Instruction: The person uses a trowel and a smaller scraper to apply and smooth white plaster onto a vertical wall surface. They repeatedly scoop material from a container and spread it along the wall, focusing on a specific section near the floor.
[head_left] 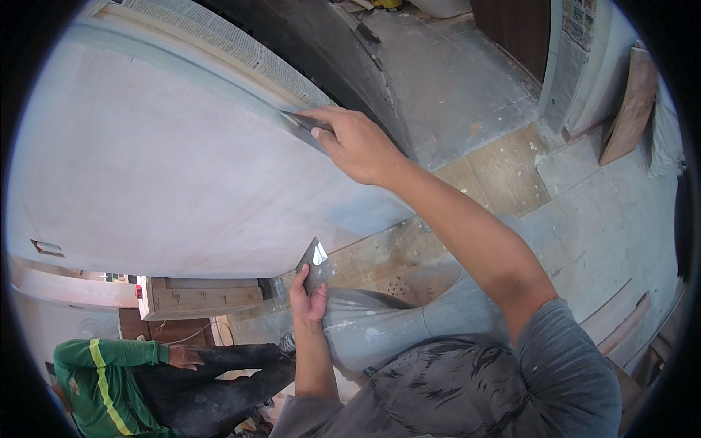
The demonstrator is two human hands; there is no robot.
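Observation:
A putty knife (301,120) is gripped in my right hand (358,148), its dark blade lying against the edge of a pale plastered wall (161,153). Newspaper (248,55) covers the strip beside that edge. Lower down and nearer my body, my left hand (308,301) is closed on a second flat metal blade (318,271), held tilted upward. A bright white patch shows near its tip; whether it is putty or glare I cannot tell. My right arm stretches far forward, while the left stays bent close to me.
A person in a green long-sleeved top (109,379) sits at the lower left, near a wooden cabinet (204,296). A board (629,106) leans at the far right. Dusty, paint-spotted tiles (504,164) cover the floor. A wall socket opening (47,248) is at the left.

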